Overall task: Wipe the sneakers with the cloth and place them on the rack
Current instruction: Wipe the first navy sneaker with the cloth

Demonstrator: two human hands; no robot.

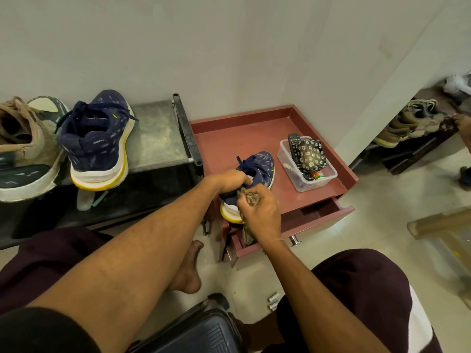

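Note:
A navy sneaker [262, 166] with a white and yellow sole stands on the front of the red cabinet top [229, 138]. My left hand [229, 180] grips it at the collar, fingers inside the opening. My right hand [260, 212] holds a bunched brownish cloth [248, 197] against the sneaker's heel; the cloth's tail hangs down over the open drawer. The matching navy sneaker [98, 141] stands on the dark shoe rack [158, 138] at the left, heel toward me.
A grey-and-tan sneaker [23, 154] sits at the rack's left end. A clear plastic box [307, 164] with a remote and a flowered pouch stands on the cabinet. The drawer [318, 217] below is pulled open. More shoes [413, 121] lie at the far right. My bare foot [188, 271] rests on the tiled floor.

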